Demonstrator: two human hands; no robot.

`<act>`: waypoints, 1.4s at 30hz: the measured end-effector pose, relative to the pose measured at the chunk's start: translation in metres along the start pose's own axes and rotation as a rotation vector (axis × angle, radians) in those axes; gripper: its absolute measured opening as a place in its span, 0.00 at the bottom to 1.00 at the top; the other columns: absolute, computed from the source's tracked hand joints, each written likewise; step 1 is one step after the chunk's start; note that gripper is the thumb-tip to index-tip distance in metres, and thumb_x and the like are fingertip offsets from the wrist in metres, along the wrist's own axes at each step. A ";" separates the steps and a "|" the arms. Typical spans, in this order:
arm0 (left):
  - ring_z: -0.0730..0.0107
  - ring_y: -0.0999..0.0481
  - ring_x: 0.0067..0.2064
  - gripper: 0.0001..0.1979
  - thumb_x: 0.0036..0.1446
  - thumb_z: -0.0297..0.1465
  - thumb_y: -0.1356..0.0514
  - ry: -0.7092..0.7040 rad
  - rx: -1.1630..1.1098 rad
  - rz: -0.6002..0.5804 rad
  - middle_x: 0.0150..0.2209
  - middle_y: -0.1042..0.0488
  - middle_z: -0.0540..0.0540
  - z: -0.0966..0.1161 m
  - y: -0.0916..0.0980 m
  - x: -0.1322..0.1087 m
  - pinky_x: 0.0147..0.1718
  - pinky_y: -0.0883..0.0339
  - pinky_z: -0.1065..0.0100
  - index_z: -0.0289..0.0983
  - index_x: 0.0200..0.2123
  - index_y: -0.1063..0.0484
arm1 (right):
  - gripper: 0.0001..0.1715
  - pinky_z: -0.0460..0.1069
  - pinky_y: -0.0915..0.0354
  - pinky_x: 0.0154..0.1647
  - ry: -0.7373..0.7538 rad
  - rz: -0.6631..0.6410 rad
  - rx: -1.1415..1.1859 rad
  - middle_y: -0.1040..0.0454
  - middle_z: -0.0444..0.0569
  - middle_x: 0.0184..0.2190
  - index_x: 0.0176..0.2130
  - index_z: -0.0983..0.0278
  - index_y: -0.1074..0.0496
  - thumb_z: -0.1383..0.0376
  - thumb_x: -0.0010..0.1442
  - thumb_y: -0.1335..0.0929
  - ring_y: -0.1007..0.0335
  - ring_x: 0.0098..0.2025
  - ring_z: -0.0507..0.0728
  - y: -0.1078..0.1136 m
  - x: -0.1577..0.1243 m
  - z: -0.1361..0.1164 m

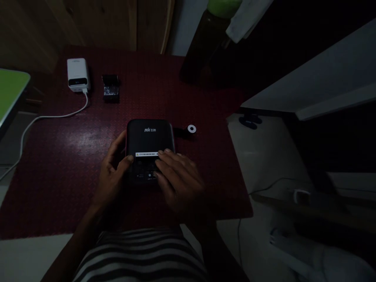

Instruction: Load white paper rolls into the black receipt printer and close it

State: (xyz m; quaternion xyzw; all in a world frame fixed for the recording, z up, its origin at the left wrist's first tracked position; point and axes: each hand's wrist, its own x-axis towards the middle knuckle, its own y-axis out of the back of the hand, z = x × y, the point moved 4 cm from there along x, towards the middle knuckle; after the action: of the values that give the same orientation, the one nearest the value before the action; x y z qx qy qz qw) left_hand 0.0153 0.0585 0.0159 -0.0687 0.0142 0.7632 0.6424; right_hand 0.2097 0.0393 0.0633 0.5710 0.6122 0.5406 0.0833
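Note:
A black, box-shaped printer [150,137] with a white logo lies on the dark red table in front of me. A narrow white warning strip crosses its top face, with small marked buttons below it. My left hand [113,168] grips the printer's left side, thumb on the top edge and fingers against the side. My right hand [178,174] lies over the printer's lower right part, fingers stretched flat across the end of the strip and the panel. It covers some of the buttons. Just right of the printer sits a small dark item with a white ring-shaped end [192,129].
A white power bank [78,74] with a white cable [58,116] stands at the back left. Beside it is a small black object [111,88]. A tall dark bottle with a green lid [223,8] stands at the back. Dark slippers [249,120] lie on the floor at right.

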 end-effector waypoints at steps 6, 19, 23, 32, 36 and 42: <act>0.43 0.25 0.73 0.32 0.63 0.39 0.26 0.009 0.005 -0.013 0.72 0.23 0.47 0.002 0.010 -0.011 0.63 0.19 0.53 0.52 0.70 0.21 | 0.29 0.62 0.23 0.67 -0.148 0.181 0.052 0.14 0.56 0.61 0.72 0.59 0.29 0.70 0.76 0.30 0.18 0.66 0.62 -0.001 -0.024 0.005; 0.46 0.19 0.67 0.32 0.60 0.32 0.30 0.123 -0.121 0.047 0.68 0.20 0.46 -0.003 0.004 -0.013 0.56 0.17 0.55 0.51 0.68 0.21 | 0.28 0.62 0.15 0.56 -0.643 0.166 0.419 0.16 0.61 0.63 0.70 0.58 0.29 0.53 0.77 0.30 0.13 0.60 0.66 -0.027 -0.078 0.038; 0.47 0.17 0.64 0.32 0.58 0.31 0.30 0.152 -0.146 0.077 0.68 0.20 0.46 -0.001 0.001 -0.014 0.49 0.16 0.58 0.50 0.67 0.20 | 0.27 0.62 0.16 0.56 -0.732 0.135 0.456 0.15 0.60 0.62 0.67 0.57 0.25 0.50 0.76 0.30 0.13 0.60 0.67 -0.026 -0.077 0.036; 0.43 0.25 0.73 0.33 0.60 0.31 0.32 0.106 -0.099 0.074 0.72 0.24 0.45 0.001 -0.003 -0.015 0.57 0.18 0.55 0.48 0.69 0.22 | 0.22 0.58 0.15 0.54 -0.659 0.189 0.468 0.13 0.57 0.58 0.65 0.57 0.23 0.55 0.76 0.29 0.12 0.58 0.65 -0.024 -0.071 0.033; 0.43 0.33 0.79 0.31 0.64 0.34 0.33 0.007 -0.023 0.041 0.72 0.24 0.45 -0.003 0.001 -0.015 0.62 0.20 0.54 0.49 0.71 0.24 | 0.22 0.56 0.13 0.50 -0.523 0.145 0.368 0.12 0.55 0.57 0.66 0.56 0.24 0.59 0.76 0.29 0.10 0.53 0.63 -0.009 -0.058 0.037; 0.45 0.25 0.73 0.30 0.71 0.42 0.34 -0.173 0.009 -0.030 0.72 0.24 0.45 -0.017 0.006 -0.015 0.66 0.24 0.51 0.50 0.74 0.27 | 0.21 0.60 0.20 0.65 -0.097 -0.042 0.137 0.12 0.53 0.58 0.60 0.59 0.18 0.73 0.77 0.34 0.14 0.60 0.62 0.004 0.029 0.029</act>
State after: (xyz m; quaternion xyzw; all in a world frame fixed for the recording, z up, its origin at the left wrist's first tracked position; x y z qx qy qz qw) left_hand 0.0128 0.0408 0.0009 0.0001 -0.0390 0.7566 0.6527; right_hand 0.2237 0.0775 0.0698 0.5880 0.6549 0.4671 0.0849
